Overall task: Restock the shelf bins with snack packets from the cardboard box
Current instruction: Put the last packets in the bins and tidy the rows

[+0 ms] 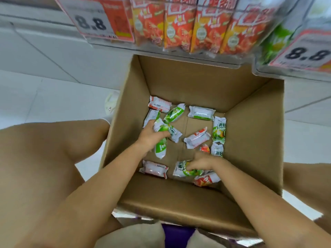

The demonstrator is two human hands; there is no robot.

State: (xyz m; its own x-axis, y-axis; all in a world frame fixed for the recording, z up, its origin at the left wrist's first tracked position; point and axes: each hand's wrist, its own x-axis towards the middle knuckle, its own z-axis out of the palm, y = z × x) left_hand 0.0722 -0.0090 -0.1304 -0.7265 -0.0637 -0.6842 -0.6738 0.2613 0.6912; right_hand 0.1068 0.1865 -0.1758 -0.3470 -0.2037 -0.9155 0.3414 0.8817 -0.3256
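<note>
Nearest, the right hand [202, 161] curls its grip on a green packet [186, 170] lying crosswise on the box [254, 140] floor. Farther in, the left hand [152, 136] clutches green packets [162, 140] (long axes pointing away). The shelf bins [179, 49] wait above.

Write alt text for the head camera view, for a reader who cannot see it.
Both hands reach into an open cardboard box: the left hand grips green snack packets, and the right hand grips another green packet. More red and green packets lie scattered on the box floor. Above, a shelf bin holds red packets behind 8.8 price tags.
</note>
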